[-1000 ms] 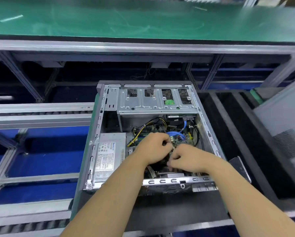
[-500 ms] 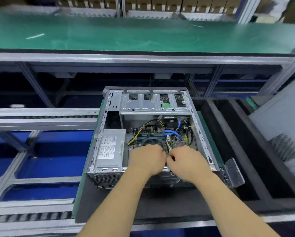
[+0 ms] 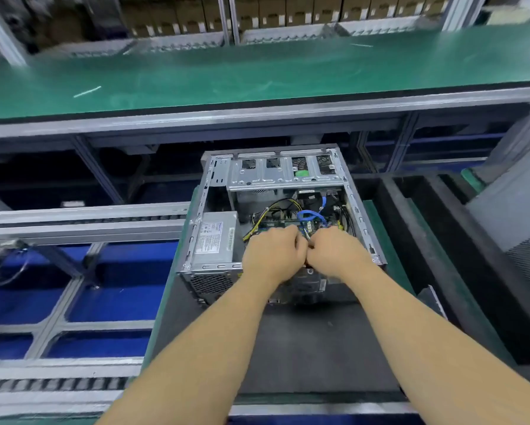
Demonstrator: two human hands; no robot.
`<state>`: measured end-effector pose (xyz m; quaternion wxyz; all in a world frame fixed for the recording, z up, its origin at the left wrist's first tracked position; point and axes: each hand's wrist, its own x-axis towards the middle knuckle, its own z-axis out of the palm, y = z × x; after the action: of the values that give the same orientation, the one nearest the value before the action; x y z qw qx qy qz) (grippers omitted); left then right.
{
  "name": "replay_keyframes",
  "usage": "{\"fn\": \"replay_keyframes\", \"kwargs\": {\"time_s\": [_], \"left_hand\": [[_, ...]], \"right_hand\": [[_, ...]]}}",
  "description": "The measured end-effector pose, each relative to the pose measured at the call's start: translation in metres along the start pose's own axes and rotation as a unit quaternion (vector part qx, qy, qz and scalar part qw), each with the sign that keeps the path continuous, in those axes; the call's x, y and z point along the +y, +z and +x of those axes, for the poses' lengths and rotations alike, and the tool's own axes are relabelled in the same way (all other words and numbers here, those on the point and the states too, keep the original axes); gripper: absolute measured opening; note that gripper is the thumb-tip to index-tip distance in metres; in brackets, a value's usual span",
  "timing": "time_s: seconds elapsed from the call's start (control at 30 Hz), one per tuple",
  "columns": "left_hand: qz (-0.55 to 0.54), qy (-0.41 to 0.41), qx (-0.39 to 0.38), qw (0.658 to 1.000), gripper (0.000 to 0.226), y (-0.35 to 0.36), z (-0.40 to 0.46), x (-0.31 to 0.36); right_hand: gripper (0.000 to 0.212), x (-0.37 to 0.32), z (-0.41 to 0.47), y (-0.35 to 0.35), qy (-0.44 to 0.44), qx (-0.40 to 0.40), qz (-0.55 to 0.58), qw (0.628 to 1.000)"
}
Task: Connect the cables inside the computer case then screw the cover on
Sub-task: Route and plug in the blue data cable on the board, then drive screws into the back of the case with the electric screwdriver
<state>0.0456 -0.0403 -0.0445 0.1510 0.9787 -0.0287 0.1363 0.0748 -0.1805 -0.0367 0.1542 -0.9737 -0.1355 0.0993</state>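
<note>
An open computer case [image 3: 217, 179] lies on its side on a dark mat [image 3: 303, 342], its inside facing up. Blue cables [image 3: 308, 214] and yellow-black cables [image 3: 263, 217] loop over the motherboard. Both hands are down inside the case, knuckles nearly touching. My left hand [image 3: 272, 253] has curled fingers, and so does my right hand [image 3: 334, 253]. A thin cable end [image 3: 307, 236] shows between them. What the fingers hold underneath is hidden. The grey side cover [image 3: 515, 228] leans at the far right.
A silver power supply [image 3: 216, 237] fills the case's left side, a drive cage [image 3: 285, 173] its far end. Roller conveyor rails [image 3: 82, 216] run to the left. Black foam dividers [image 3: 411, 228] stand on the right. A green bench [image 3: 257, 69] lies beyond.
The view has drawn back and tilted up, so the case looks farther away. Both hands have stayed together over the same spot in the case, now pressed closer knuckle to knuckle.
</note>
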Motion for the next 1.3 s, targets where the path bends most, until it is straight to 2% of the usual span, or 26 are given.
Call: {"fn": "replay_keyframes", "kwargs": {"time_s": [0.13,0.23,0.37,0.63,0.8,0.87,0.97,1.07,1.17,1.23,1.3], "left_hand": [[-0.023,-0.045,-0.077,0.996,0.042,0.004,0.015,-0.004],[-0.010,-0.030,-0.076,0.997,0.052,0.007,0.008,-0.005],[-0.002,-0.032,-0.072,0.997,0.057,0.008,0.012,-0.006],[-0.027,-0.076,-0.133,0.988,0.059,0.008,0.021,-0.008],[0.034,-0.046,-0.046,0.997,0.047,0.008,0.006,-0.002],[0.077,-0.020,-0.037,0.996,0.042,0.008,-0.007,-0.002],[0.146,0.002,-0.013,0.989,0.052,0.006,-0.030,-0.002],[0.098,0.001,0.070,0.993,0.044,0.010,-0.056,-0.007],[0.078,-0.039,0.103,0.991,0.048,0.014,-0.096,-0.015],[0.071,-0.094,0.122,0.986,0.051,0.012,-0.127,-0.026],[0.065,-0.150,0.136,0.977,0.049,0.009,-0.164,-0.044]], "right_hand": [[0.040,0.001,0.005,0.005,-0.011,0.059,-0.039,0.997],[0.047,0.002,-0.004,0.015,-0.011,0.104,-0.069,0.992],[0.042,0.003,-0.004,0.017,-0.004,0.129,-0.018,0.992],[0.044,0.006,0.007,0.007,-0.024,0.066,0.033,0.997],[0.047,0.000,-0.002,0.008,-0.024,0.076,0.003,0.997],[0.051,-0.003,-0.006,0.010,-0.052,0.113,-0.079,0.989],[0.047,-0.007,-0.019,0.022,-0.055,0.200,-0.156,0.966],[0.039,-0.016,-0.037,0.050,-0.071,0.297,-0.091,0.948],[0.054,-0.034,-0.052,0.072,-0.098,0.305,-0.028,0.947],[0.052,-0.052,-0.065,0.082,-0.174,0.310,0.021,0.934],[0.035,-0.073,-0.082,0.096,-0.266,0.324,0.095,0.903]]}}
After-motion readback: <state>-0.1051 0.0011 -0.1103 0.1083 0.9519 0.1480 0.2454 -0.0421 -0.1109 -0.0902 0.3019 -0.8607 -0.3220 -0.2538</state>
